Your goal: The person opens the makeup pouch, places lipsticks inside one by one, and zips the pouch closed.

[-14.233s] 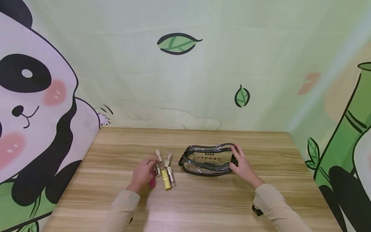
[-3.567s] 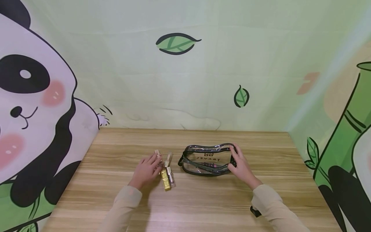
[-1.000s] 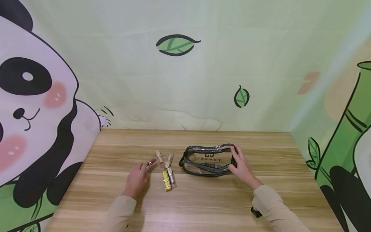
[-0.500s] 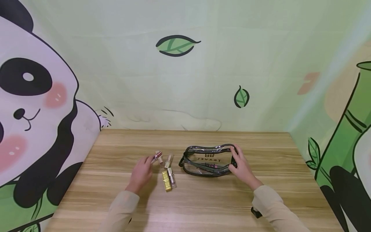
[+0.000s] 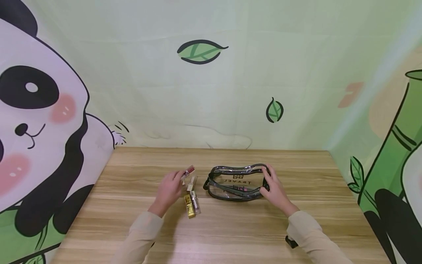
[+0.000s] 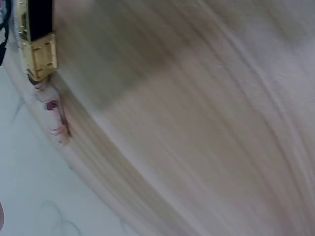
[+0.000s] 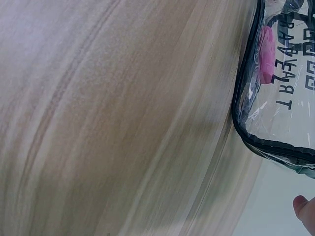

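My left hand [image 5: 169, 190] pinches a small dark red lipstick [image 5: 188, 171] over the far end of a loose group of lipsticks. Below it on the table lie a gold lipstick [image 5: 189, 206], a clear-ended tube [image 5: 195, 202] and a pale tube [image 5: 192, 184]. Another pale tube is mostly hidden by the hand. To the right, my right hand [image 5: 277, 192] grips the right end of a clear, black-trimmed travel pouch [image 5: 230, 169] standing with its top open. Through its wall a pink item [image 7: 266, 55] shows inside, in the right wrist view.
The wooden table [image 5: 250, 231] ends at a cloth backdrop [image 5: 211, 110] printed with a panda and leaves. A black object [image 5: 291, 242] shows beside the right sleeve.
The left hand took up the red lipstick from the group and has carried it right and toward the backdrop. A pink item formerly by the left hand has left that spot. The right hand stays put.
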Action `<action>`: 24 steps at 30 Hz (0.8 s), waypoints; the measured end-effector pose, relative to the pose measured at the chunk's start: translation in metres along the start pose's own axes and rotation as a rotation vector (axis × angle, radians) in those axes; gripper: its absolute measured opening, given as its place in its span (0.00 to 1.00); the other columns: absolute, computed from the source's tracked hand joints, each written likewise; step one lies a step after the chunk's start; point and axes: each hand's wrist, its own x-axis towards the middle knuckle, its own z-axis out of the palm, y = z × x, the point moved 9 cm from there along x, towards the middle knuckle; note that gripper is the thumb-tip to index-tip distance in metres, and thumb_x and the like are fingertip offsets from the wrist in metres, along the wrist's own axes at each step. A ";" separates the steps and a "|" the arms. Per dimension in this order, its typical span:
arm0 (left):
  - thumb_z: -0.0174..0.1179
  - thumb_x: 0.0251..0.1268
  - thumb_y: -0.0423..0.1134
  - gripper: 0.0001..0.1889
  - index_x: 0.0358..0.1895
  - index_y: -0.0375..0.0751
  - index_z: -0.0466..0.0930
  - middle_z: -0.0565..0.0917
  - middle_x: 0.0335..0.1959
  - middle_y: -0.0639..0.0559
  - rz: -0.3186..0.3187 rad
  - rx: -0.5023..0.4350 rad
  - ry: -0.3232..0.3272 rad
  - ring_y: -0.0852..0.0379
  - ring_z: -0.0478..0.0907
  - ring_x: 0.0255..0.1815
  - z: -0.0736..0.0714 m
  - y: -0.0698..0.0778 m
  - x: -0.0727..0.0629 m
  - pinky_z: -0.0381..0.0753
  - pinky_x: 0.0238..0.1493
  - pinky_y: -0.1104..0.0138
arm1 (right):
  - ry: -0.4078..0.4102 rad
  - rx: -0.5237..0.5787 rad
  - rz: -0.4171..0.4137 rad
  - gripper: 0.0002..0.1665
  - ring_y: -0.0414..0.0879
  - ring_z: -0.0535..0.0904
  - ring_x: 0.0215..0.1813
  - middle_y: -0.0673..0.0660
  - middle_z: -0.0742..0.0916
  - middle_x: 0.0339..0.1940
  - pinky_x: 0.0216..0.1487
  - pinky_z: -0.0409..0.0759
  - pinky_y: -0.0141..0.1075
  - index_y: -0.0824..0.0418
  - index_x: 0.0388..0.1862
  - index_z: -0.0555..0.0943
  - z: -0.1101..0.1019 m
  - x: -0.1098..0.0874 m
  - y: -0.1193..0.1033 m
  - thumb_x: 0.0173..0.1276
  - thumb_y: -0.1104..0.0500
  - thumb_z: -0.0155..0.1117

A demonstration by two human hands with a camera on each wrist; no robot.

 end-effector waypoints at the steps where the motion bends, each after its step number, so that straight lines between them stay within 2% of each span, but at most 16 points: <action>1: 0.58 0.49 0.30 0.21 0.51 0.39 0.72 0.78 0.42 0.44 0.010 -0.001 0.000 0.48 0.75 0.41 -0.001 0.003 0.001 0.76 0.46 0.59 | 0.004 -0.003 -0.003 0.42 0.66 0.62 0.61 0.63 0.51 0.70 0.49 0.69 0.53 0.66 0.68 0.51 0.000 0.000 0.000 0.52 0.65 0.51; 8: 0.57 0.51 0.32 0.20 0.51 0.41 0.73 0.78 0.43 0.45 0.066 -0.021 0.017 0.49 0.75 0.42 -0.007 0.024 0.012 0.76 0.45 0.58 | -0.008 -0.005 0.016 0.42 0.67 0.60 0.62 0.63 0.51 0.70 0.51 0.68 0.56 0.65 0.68 0.51 0.000 0.000 0.000 0.52 0.64 0.51; 17: 0.57 0.50 0.32 0.18 0.48 0.40 0.74 0.79 0.40 0.46 0.211 -0.045 0.093 0.49 0.76 0.41 -0.016 0.057 0.022 0.75 0.47 0.60 | -0.011 -0.012 0.031 0.43 0.66 0.61 0.61 0.63 0.51 0.70 0.49 0.68 0.52 0.64 0.68 0.50 0.000 0.000 0.000 0.52 0.65 0.52; 24: 0.56 0.51 0.32 0.18 0.49 0.40 0.74 0.79 0.40 0.46 0.273 -0.069 0.109 0.50 0.75 0.41 -0.016 0.077 0.026 0.75 0.48 0.61 | -0.020 0.000 0.038 0.43 0.67 0.59 0.62 0.63 0.50 0.71 0.52 0.67 0.56 0.64 0.69 0.50 0.000 -0.001 0.000 0.53 0.65 0.51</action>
